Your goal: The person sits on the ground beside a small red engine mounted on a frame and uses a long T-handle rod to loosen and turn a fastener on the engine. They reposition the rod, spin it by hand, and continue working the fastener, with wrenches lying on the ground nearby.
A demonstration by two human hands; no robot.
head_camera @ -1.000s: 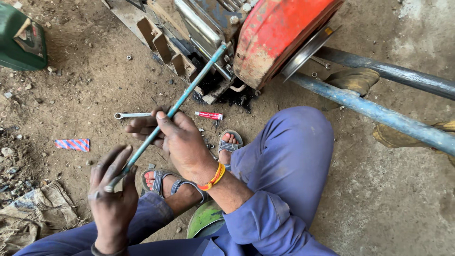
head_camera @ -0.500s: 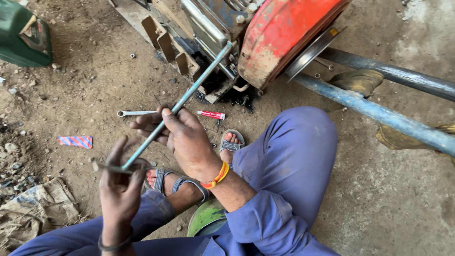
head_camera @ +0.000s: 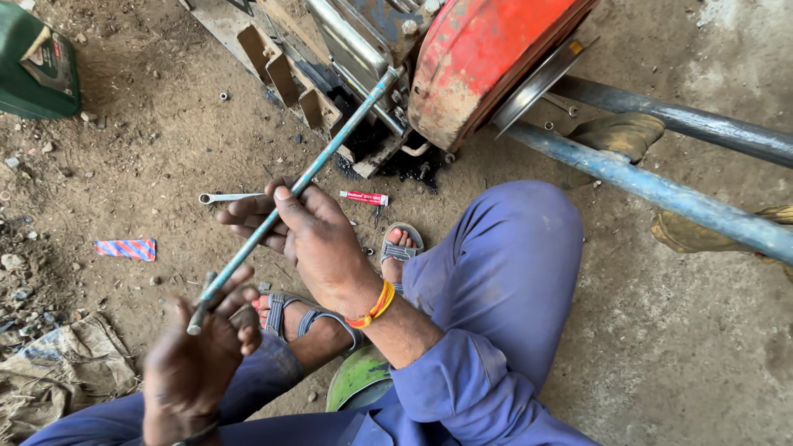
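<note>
Left hand [head_camera: 194, 363] has turned slightly, fingers still curled round the long rod's [head_camera: 293, 192] lower end at lower left; right hand [head_camera: 310, 235] pinches it mid-frame. Rod's tip meets the red machine [head_camera: 479, 66] up top.

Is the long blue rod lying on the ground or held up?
Held up: both hands, left and right, grip the rod slanting above the dirt.

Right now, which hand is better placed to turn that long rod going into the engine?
Probably the left hand: it grips the near end of the long rod, where a twist is easiest. The right hand only steadies the shaft midway, fingers wrapped loosely beneath it.
</note>
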